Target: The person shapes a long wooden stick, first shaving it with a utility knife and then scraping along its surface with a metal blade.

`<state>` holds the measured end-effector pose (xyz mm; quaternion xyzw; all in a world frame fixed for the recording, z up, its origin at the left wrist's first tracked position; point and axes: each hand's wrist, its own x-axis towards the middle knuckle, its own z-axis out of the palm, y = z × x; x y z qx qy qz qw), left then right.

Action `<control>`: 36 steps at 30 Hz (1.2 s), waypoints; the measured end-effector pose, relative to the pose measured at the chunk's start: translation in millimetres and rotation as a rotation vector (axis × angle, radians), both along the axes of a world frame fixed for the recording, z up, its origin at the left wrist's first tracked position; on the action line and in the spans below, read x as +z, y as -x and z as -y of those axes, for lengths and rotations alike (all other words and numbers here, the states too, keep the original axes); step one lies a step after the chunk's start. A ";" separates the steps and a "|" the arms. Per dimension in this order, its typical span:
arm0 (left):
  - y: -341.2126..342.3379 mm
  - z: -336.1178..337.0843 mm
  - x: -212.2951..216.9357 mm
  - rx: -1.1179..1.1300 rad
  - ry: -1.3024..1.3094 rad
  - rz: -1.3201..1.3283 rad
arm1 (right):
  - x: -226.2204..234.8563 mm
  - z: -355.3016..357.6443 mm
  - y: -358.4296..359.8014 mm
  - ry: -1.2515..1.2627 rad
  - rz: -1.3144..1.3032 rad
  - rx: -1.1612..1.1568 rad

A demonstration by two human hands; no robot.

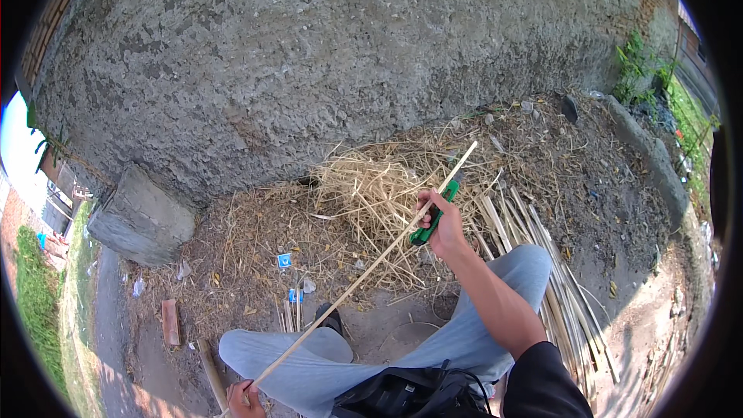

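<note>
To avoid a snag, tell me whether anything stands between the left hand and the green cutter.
Nothing visible does: the pale strip runs in plain view from the left hand to the green cutter in the right hand. It crosses over the left trouser leg; whether touching, I cannot tell.

Rough, Matt, Smooth and Glossy

The wall [371, 54] is faced in matt, pitted, cement-like render; a smoother finish is seen on the concrete-like block [143, 220]. The long strip [371, 268] is made of pale wood or bamboo, smooth and dull. The green cutter [436, 219] is cased in slightly glossy plastic. Dry, rough fibre is tangled in the heap of shavings [368, 190]. The brick [170, 322] is formed of matt clay. The trousers [302, 371] and the sleeve [542, 383] are made of soft-looking matt cloth.
</note>
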<state>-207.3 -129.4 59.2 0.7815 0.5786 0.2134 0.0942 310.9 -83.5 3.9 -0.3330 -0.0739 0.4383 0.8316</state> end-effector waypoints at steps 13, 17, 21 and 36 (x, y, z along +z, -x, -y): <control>11.0 -5.5 -10.8 0.007 -0.066 -0.130 | -1.6 -2.8 -4.5 0.001 0.003 -0.089; -10.5 -0.8 -3.0 0.009 -0.355 -0.078 | 3.7 0.9 -4.2 0.048 -0.017 -0.159; -2.9 15.8 -42.4 -0.165 -0.903 0.011 | 2.3 1.9 -11.0 0.096 -0.077 -0.214; -182.1 -60.8 -3.9 -0.506 0.058 1.407 | -30.1 -5.6 7.9 0.166 -0.315 -0.186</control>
